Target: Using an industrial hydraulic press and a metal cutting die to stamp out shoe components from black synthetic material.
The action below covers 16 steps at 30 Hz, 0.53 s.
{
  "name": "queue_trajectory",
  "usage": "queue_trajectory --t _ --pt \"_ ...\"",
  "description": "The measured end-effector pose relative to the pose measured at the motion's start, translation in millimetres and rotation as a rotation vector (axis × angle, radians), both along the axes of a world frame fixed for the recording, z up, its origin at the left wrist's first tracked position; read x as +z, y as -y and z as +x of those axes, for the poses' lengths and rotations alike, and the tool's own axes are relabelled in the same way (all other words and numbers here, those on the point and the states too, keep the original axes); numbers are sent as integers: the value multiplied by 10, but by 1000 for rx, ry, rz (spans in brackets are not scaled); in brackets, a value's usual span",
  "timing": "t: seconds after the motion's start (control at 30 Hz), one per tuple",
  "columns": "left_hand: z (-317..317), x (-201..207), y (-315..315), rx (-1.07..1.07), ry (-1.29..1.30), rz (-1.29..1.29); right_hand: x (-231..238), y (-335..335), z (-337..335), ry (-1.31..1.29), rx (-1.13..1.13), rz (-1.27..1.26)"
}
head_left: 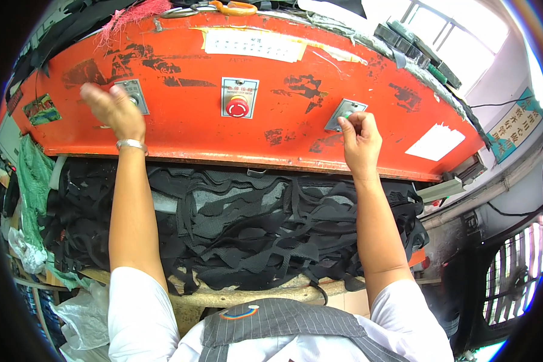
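An orange-red machine front [187,130] with worn paint spans the view. My right hand [363,142] is at the green push button [347,114] on the right metal plate [357,105]; its fingers are curled and the thumb touches the button. At the left metal plate [140,90], my left hand [117,114] is raised with fingers stretched out, slightly blurred, covering most of the control there. Whether it touches that control I cannot tell. Between the hands sits a red emergency stop button [237,107] on its own plate, touched by neither.
Black fabric strips [241,223] lie heaped below the machine front, above a worn wooden edge [247,297]. Orange-handled scissors [234,8] and pink threads [136,15] rest on top. Green netting [33,187] and clear plastic bags [87,320] are at the left.
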<state>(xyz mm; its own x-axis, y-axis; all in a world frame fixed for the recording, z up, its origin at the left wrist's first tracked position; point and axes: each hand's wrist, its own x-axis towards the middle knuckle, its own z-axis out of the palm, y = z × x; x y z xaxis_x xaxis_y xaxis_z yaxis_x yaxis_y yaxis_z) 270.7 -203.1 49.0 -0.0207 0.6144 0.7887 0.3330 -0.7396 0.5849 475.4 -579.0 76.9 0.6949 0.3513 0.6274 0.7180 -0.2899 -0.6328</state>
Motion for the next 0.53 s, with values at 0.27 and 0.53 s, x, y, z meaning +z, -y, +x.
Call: queue_trajectory --t 0.27,0.53 --pt "-553 -53 682 -441 -384 -96 50 508 -707 -270 180 -260" --pt "-1576 -323 3225 -1082 -943 -433 -386 1656 -1763 -491 589 -900"
